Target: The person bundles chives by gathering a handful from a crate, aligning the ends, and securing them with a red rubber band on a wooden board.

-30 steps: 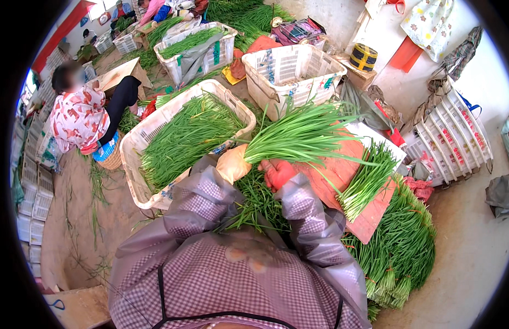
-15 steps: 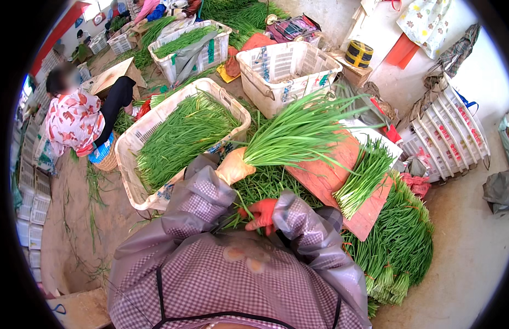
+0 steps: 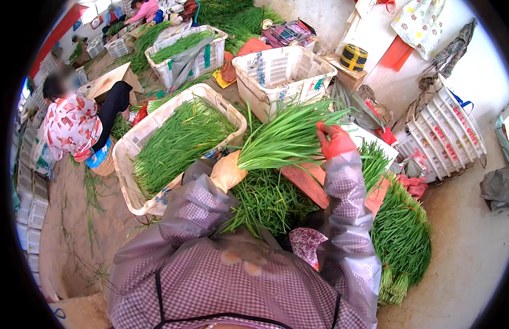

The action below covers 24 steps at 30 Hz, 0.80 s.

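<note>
My left hand (image 3: 228,171), in a cream glove, is closed round the stem end of a loose bunch of garlic chives (image 3: 282,137). The long green leaves fan out to the right. At their far end is my right hand (image 3: 337,142) in a red glove, its fingers bent together on some leaf tips. Below the held bunch lies a heap of loose chives (image 3: 271,200) in front of my body. A red board (image 3: 306,180) sits to the right, partly behind my right sleeve, with a pile of chives (image 3: 373,162) on it.
A white crate (image 3: 125,183) with chives stands at left, an emptier white crate (image 3: 254,90) ahead. Tied chive bundles (image 3: 402,241) are stacked at right. Nested crates (image 3: 441,134) lean by the wall. A person (image 3: 73,118) sits at far left; others work at the back.
My right hand has moved from low near my chest up and right to the leaf tips. The left hand still grips the bunch, and the view has shifted slightly.
</note>
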Tool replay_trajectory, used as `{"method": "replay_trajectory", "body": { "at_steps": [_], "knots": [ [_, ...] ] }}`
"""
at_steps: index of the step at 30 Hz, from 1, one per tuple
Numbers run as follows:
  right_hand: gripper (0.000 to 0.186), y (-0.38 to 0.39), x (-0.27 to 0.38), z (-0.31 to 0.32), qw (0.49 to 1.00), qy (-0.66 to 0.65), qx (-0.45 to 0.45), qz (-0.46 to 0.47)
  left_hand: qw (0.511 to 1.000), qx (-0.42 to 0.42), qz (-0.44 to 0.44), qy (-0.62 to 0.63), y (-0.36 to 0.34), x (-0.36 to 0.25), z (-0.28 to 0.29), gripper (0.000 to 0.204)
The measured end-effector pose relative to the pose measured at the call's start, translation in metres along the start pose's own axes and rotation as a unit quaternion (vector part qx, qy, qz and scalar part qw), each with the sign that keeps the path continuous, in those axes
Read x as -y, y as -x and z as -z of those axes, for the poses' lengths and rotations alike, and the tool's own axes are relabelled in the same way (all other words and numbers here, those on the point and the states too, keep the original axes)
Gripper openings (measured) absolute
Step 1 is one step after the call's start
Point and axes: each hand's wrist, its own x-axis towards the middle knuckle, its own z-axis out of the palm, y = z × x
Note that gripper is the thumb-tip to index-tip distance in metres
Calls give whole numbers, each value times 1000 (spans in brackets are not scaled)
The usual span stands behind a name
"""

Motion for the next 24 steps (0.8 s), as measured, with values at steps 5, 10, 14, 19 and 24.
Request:
{"method": "replay_trajectory", "body": {
  "at_steps": [5, 10, 14, 19, 24],
  "knots": [
    [37, -9, 19, 1, 977, 1, 177, -117, 999, -19, 27, -11, 4, 1, 6, 34],
    [32, -4, 20, 3, 986, -23, 166, -20, 999, -7, 31, -10, 4, -1, 10, 32],
    [25, 0, 18, -3, 983, -52, 164, -62, 1000, -3, 22, -14, 2, -8, 10, 31],
    [22, -4, 26, -3, 986, -40, 143, -77, 998, 5, 36, -42, 3, -13, 12, 31],
    [27, -12, -8, 5, 890, -368, -89, -255, 987, 51, 36, 150, 5, -31, 8, 30]
  ]
}}
